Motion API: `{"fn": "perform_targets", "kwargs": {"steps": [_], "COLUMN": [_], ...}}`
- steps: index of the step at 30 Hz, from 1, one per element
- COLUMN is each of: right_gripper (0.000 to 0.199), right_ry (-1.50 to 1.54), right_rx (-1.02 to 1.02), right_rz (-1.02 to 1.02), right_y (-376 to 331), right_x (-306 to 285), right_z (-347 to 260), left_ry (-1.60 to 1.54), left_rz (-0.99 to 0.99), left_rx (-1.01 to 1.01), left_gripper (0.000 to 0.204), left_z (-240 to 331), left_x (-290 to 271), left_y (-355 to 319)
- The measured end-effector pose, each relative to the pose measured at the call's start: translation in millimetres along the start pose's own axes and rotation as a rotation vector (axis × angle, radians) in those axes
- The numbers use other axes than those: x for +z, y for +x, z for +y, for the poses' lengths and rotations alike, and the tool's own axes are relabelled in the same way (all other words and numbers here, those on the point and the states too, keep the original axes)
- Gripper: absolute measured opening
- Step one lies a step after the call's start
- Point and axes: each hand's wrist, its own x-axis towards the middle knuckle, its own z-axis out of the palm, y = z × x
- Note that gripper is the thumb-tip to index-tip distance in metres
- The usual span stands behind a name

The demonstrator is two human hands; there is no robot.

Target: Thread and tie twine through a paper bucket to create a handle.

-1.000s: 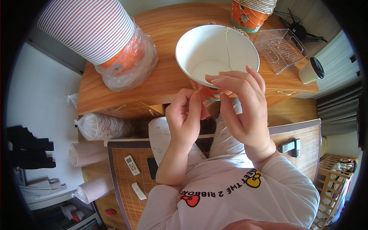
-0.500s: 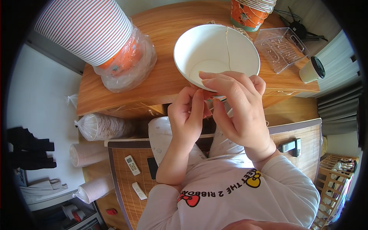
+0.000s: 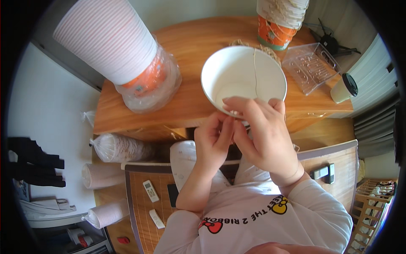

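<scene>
A large round paper bucket (image 3: pixel 224 72), white inside, tilts toward me at the table's near edge. A thin string (image 3: pixel 255 70) runs down its inner wall from the far rim. My right hand (image 3: pixel 268 137) grips the near rim, fingers curled over the inside and thumb outside. Just left of it, my left hand (image 3: pixel 213 142) is pinched closed below the rim, thumb against the fingers. What lies between those left fingertips is too small and covered to make out. Both hands meet at the bucket's near side, fingertips almost touching.
A tall stack of buckets (image 3: pixel 108 42) in clear plastic stands left on the wooden table (image 3: pixel 190 38). Behind the bucket lies a string bundle (image 3: pixel 268 51). Orange buckets (image 3: pixel 277 34), a clear plastic tray (image 3: pixel 311 67) and a lidded cup (image 3: pixel 343 88) stand at the right.
The view has shifted, so the table and bucket appear lower and slightly to the right. My fingers keep to the bucket's near rim, with the left fingertips drawn closer to the right thumb.
</scene>
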Motion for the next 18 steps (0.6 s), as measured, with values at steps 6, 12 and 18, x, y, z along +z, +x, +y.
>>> {"fn": "perform_targets", "kwargs": {"steps": [6,12,18], "right_gripper": [0.037,0.035,0.046], "right_ry": [0.077,0.139,0.210], "right_rx": [0.019,0.040,0.011], "right_rz": [-0.049,-0.097,-0.096], "right_y": [-4,-5,-3], "right_x": [-4,-6,-7], "right_z": [0,2,8], "left_ry": [0.069,-0.054,-0.082], "left_rz": [-0.006,0.090,0.129], "left_rx": [0.016,-0.017,0.173], "left_gripper": [0.014,0.006,0.020], "left_z": [-1,-5,-12], "left_x": [-3,-9,-16], "left_y": [-8,-12,-16]}}
